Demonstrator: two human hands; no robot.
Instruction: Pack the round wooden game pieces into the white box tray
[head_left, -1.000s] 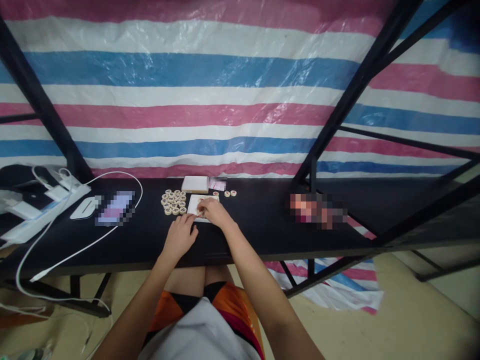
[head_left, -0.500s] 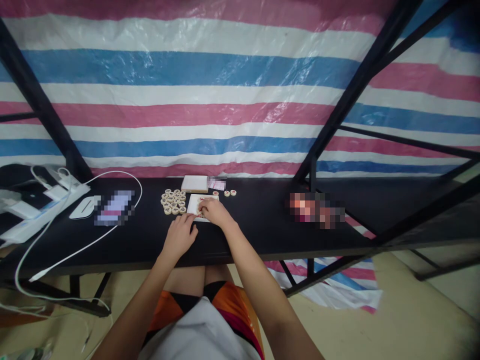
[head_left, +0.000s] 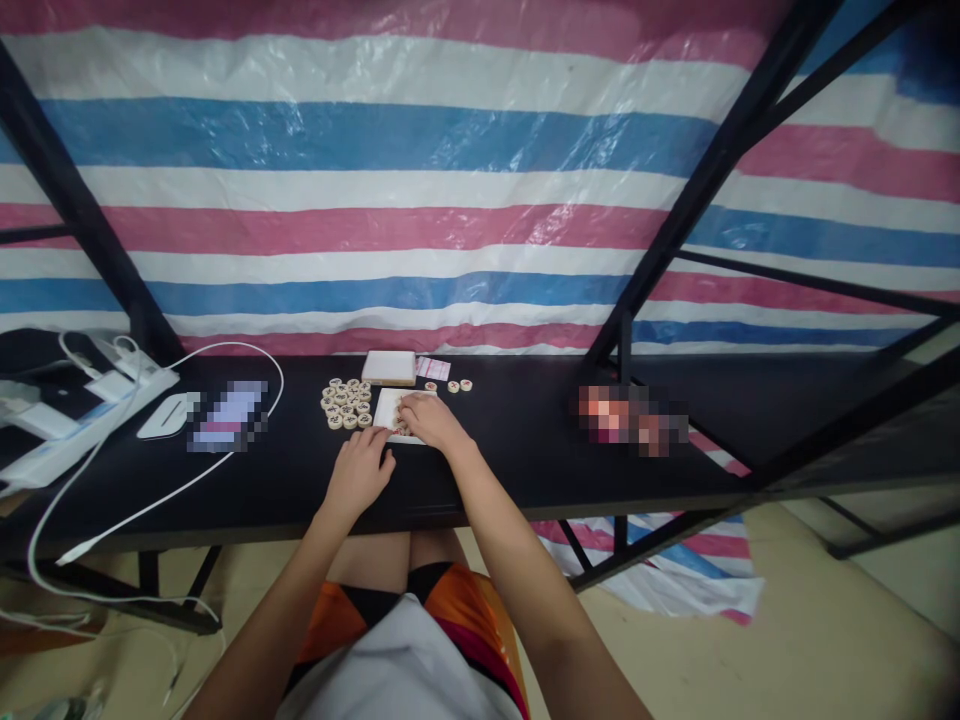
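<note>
My right hand (head_left: pixel 427 418) reaches over a shallow white box (head_left: pixel 383 398), its fingers bent down among round Chinese chess pieces (head_left: pixel 400 426) lying inside. What sits between those fingertips is hidden. At the box's near left corner rests my left hand (head_left: pixel 361 470), fingers stretched forward to the rim and thumb held apart. Left of the box, several cream Chinese chess pieces (head_left: pixel 346 403) with dark characters stand grouped in rows. Beyond the box to the right lie 3 pieces with red characters, one of them a loose piece (head_left: pixel 454 387).
A white box lid (head_left: pixel 388 367) and a pink-and-white paper (head_left: pixel 433 369) lie at the back. On the left are a blurred phone (head_left: pixel 229 415), a white cable (head_left: pixel 150 510) and a power strip (head_left: pixel 90 425). A blurred reddish object (head_left: pixel 630 415) lies right. Black metal posts (head_left: pixel 675 215) flank the table.
My right hand has shifted slightly and lies a little flatter over the pieces in the box. My left hand and the grouped pieces stay in place.
</note>
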